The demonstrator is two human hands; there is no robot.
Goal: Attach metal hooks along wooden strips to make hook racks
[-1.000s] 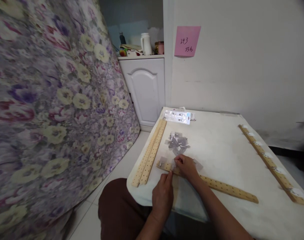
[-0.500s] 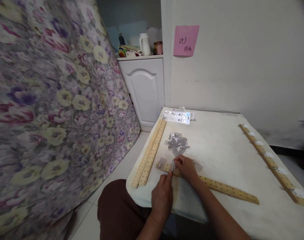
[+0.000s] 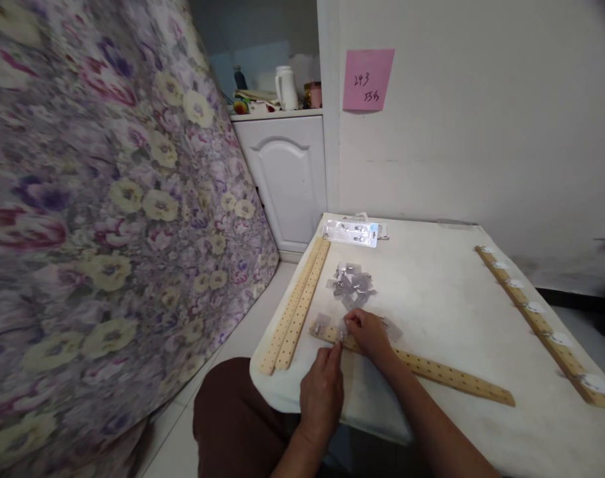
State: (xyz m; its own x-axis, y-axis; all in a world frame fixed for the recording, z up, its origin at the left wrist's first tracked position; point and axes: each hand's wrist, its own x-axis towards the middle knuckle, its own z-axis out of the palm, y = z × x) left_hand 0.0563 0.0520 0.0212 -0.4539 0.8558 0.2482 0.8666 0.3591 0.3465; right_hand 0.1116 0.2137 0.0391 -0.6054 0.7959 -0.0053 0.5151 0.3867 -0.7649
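A wooden strip with rows of holes (image 3: pixel 454 380) lies across the near part of the table. Near its left end, my right hand (image 3: pixel 371 337) pinches a clear plastic square with a small metal fitting (image 3: pixel 341 326). From the near side, my left hand (image 3: pixel 323 386) has its fingers curled, the tips meeting the metal part at the strip's edge. To the left, another clear square (image 3: pixel 321 325) rests on the strip's end. One more clear piece (image 3: pixel 393 329) shows just beyond my right hand. A pile of similar squares (image 3: pixel 353 284) lies farther back.
Two perforated wooden strips (image 3: pixel 302 302) lie along the table's left edge. A strip bearing several white round pieces (image 3: pixel 546 325) is at the right. Clear packaging (image 3: pixel 349 232) lies at the back edge, against the wall side. A floral curtain (image 3: pixel 108 199) hangs left.
The view has shifted very slightly. Both hands stay at the same clear square on the strip, with hardly any visible movement.
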